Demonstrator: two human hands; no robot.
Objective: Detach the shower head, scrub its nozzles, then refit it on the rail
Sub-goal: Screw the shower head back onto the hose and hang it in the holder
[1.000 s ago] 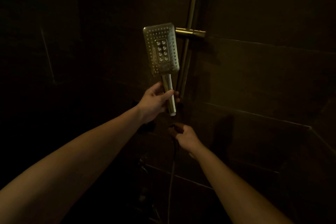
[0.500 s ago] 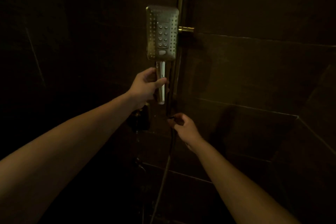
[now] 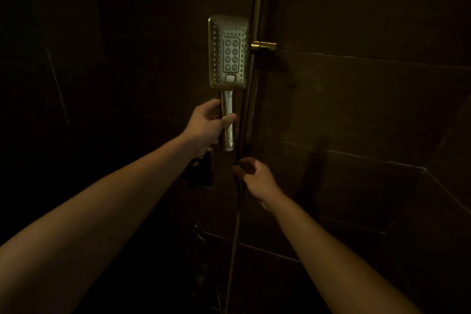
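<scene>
- The rectangular silver metal shower head (image 3: 228, 52) is held upright, its handle gripped in the curled left hand (image 3: 207, 126) below the nozzle face.
- It is seen just left of the vertical brass rail (image 3: 257, 7).
- The thin dark hose (image 3: 235, 232) is pinched lower down by the right hand (image 3: 257, 178).

In front of you, the brass-coloured rail (image 3: 258, 7) ran upright along the dark tiled wall (image 3: 356, 109) and out of the top of your view. A short round fitting (image 3: 263, 47) sat on it, sticking out to its right, and the shower head (image 3: 228, 53) stood upright just left of the rail at that height, its edge overlapping the rail; whether it was seated on the rail could not be told. The hose (image 3: 235, 237) hung down close beside the rail's lower part.
</scene>
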